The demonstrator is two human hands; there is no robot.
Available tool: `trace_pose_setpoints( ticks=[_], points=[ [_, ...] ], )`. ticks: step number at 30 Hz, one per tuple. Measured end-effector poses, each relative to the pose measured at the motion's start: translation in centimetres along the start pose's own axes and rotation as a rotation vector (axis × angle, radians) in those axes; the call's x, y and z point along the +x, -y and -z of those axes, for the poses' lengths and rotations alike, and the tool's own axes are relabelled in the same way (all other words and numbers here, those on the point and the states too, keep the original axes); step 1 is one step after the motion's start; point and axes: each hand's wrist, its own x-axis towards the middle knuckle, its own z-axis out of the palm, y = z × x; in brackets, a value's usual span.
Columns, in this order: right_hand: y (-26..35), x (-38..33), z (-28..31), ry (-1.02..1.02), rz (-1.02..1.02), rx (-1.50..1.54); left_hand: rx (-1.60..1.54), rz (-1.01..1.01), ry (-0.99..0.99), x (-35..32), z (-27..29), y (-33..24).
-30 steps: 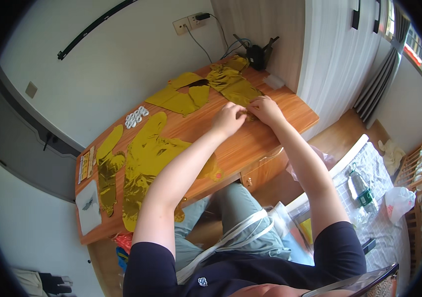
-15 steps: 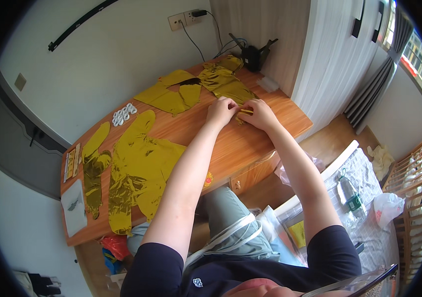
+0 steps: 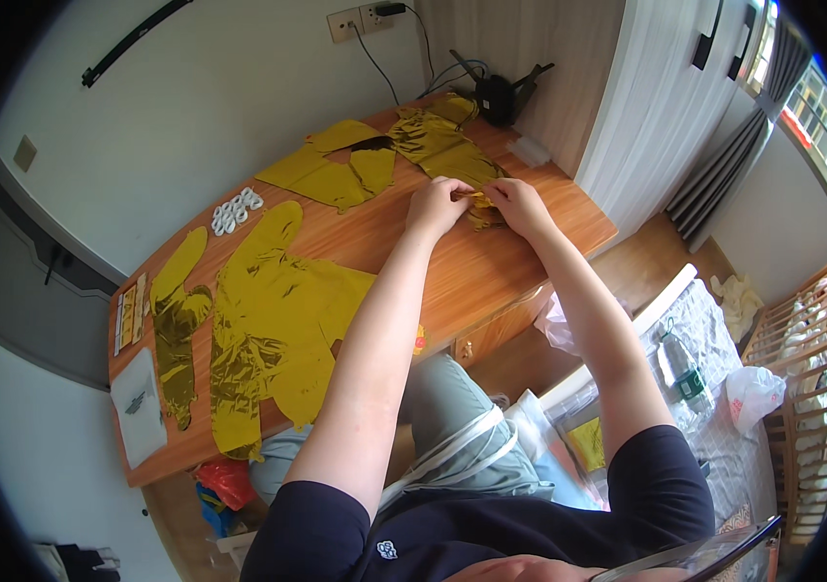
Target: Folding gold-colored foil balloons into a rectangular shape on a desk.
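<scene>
Left hand [image 3: 435,206] and right hand [image 3: 524,207] pinch gold foil [image 3: 440,150] between their fingers, its long axis slanting away leftward.

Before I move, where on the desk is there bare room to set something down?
Bare desk shows right of the right hand, toward the desk's end, and between the large gold foil piece and the left hand. The left end is crowded: white loops, narrow foil, pale packet.

The foil pieces [image 3: 282,296] are gold, the desk [image 3: 471,274] orange-brown woodgrain.
</scene>
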Motion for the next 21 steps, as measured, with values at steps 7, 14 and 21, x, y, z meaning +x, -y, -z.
trace_pose_setpoints(
  ticks=[7,14,21],
  points=[
    [1.7,-1.0,0.7,0.042,0.133,-0.015,0.070,0.088,0.006,0.0,0.2,0.0],
    [2.1,-0.7,0.9,0.143,-0.020,-0.002,0.053,0.080,-0.005,-0.2,0.5,0.3],
    [0.1,-0.2,0.3,0.083,0.057,-0.067,0.003,0.077,-0.002,-0.1,0.0,0.2]
  ],
)
